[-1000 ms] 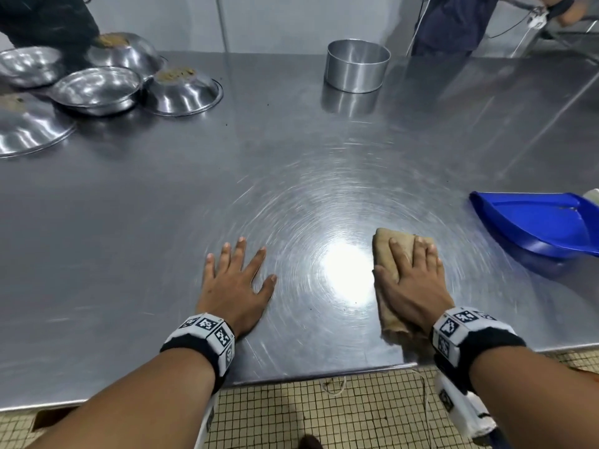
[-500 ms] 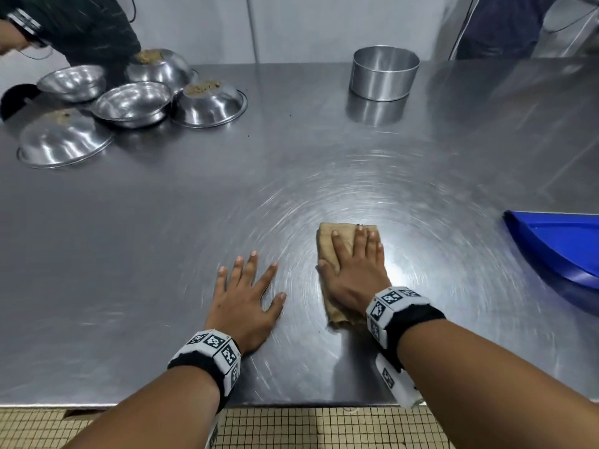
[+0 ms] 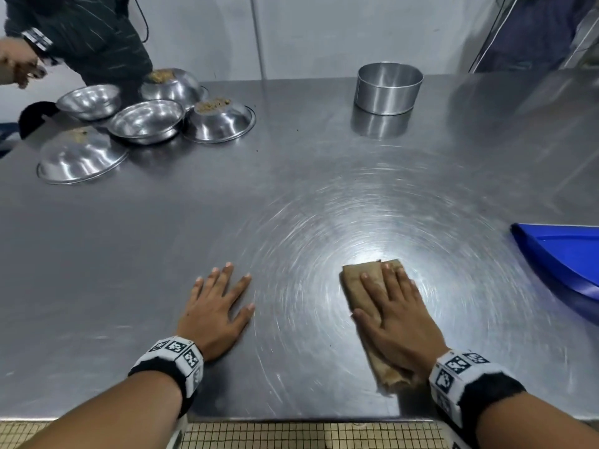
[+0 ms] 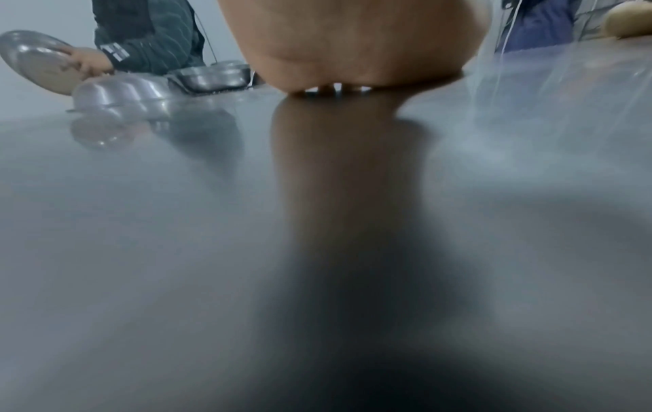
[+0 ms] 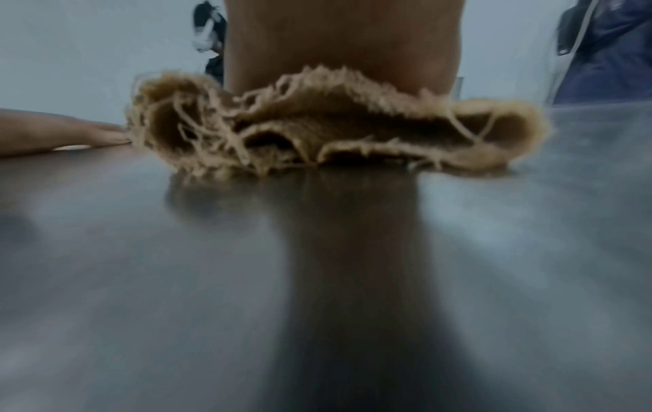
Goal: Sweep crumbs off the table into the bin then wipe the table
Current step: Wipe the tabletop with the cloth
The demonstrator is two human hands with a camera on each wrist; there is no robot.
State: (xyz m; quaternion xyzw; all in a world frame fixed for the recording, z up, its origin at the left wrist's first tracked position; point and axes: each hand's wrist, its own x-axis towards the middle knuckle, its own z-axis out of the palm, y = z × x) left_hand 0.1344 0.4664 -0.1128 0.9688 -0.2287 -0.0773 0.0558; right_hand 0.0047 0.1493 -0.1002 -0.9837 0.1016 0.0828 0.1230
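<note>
My right hand [image 3: 393, 312] lies flat, fingers straight, on a folded tan cloth [image 3: 358, 283] and presses it onto the steel table [image 3: 194, 222] near the front edge. The right wrist view shows the cloth's frayed end [image 5: 328, 125] bunched under my palm. About a hand's width to the left, my left hand [image 3: 215, 306] rests flat on the bare table with fingers spread. In the left wrist view only the heel of that palm [image 4: 352, 50] shows, touching the surface. A blue dustpan [image 3: 564, 257] lies at the right edge.
Several steel bowls [image 3: 149, 119], some upturned with crumbs on them, sit at the far left, where another person [image 3: 81, 37] handles a plate. A round steel tin [image 3: 389, 87] stands at the back centre. Tiled floor [image 3: 308, 435] lies below the table's front edge.
My right hand slid the cloth left toward my left hand, then back to the right. My left hand stayed planted. The view shifted so more of the bowls and the other person show.
</note>
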